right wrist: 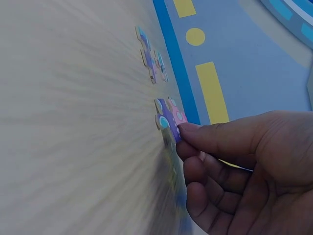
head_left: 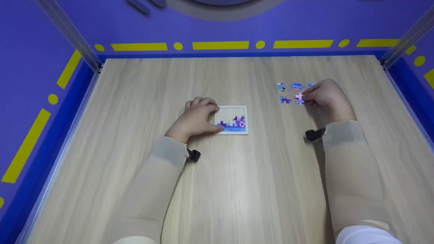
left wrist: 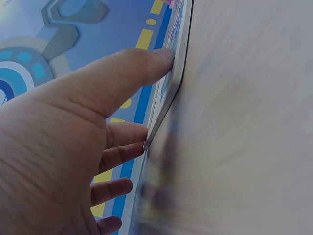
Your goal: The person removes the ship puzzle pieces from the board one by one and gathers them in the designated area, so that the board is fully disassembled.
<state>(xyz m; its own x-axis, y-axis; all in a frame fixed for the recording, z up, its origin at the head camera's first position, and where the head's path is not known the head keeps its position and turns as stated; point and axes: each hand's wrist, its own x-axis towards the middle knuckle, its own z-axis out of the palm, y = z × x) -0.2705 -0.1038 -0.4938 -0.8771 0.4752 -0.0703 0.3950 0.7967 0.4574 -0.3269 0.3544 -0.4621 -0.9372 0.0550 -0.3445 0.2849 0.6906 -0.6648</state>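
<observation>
Jigsaw piece (head_left: 299,98), pink and purple, knobbed outline: pinched between thumb and forefinger of my right hand (head_left: 328,98), toward the table's far right corner. Whether it clears the tabletop (head_left: 210,189) I cannot tell; my fingers cover part of it, so its long axis stays uncertain.

Puzzle tray (head_left: 247,120), pale raised rim, near-square: to the left of that pinch and closer to the table's near edge. My left hand (head_left: 196,117) is the nearer one, fingers extended and unwrapped, thumb resting on the tray's near left corner, fingertips touching its far left corner.

Assembled picture strip (head_left: 234,126), glossy, blue and purple: along the tray's near side, climbing at the right; bare pale backing beyond.

Loose pieces (head_left: 285,99), thin and flat, tabbed edges: left of and beyond the held one.

Table: light wood grain, streaked toward its far edge. Sleeves (head_left: 352,176): beige, smooth, stretchy-looking.
</observation>
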